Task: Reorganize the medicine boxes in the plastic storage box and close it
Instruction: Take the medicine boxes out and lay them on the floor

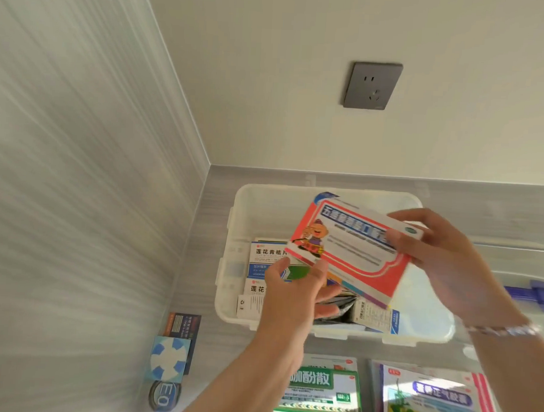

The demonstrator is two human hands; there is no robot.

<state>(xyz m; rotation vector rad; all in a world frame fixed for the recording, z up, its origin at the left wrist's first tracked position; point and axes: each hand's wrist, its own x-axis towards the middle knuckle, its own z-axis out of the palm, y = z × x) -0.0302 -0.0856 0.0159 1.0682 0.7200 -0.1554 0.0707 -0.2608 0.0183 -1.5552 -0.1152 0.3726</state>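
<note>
A clear plastic storage box (pixel 242 204) stands open on the grey counter against the wall. Several medicine boxes lie inside, among them a white and blue one (pixel 266 254) at the left and another standing at the front right (pixel 373 316). Above the storage box I hold a flat red and white medicine box with a cartoon figure (pixel 350 244), tilted. My right hand (pixel 450 262) grips its right end. My left hand (pixel 294 289) touches its lower left corner from beneath, fingers spread.
On the counter in front lie a green and white medicine box (pixel 321 388) and a pink-edged one (pixel 437 403). A blue-white packet (pixel 169 358) and a dark box (pixel 182 324) sit at the left. The clear lid with a blue latch (pixel 540 294) lies right. A wall socket (pixel 373 85) is above.
</note>
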